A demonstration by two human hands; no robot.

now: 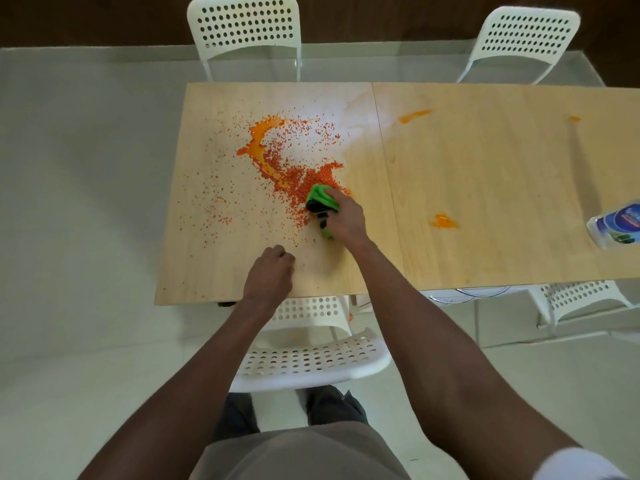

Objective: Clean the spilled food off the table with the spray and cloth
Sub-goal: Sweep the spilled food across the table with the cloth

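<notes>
- Here the right hand point(346, 216) gripped a bunched green cloth point(321, 199), fingers curled over it, pressing it onto the wooden table point(485, 188) just right of the frame's centre.
- The cloth sat at the lower right edge of the spilled food point(287, 161), an orange smear ringed by scattered orange grains across the table's left half.
- Something dark showed under the cloth; it was perhaps a second layer of the cloth, though the view was too blurred to tell.
- The left hand point(272, 271) rested near the table's near edge, below the spill, fingers curled into a loose fist and holding nothing visible.
- Three smaller orange smears point(443, 221) lay apart on the table's right half.
- The spray bottle point(616, 225) stood at the right edge of the frame, well apart from both hands.
- White perforated chairs point(246, 26) stood beyond the table at the top of the frame, and another was tucked in below centre.
</notes>
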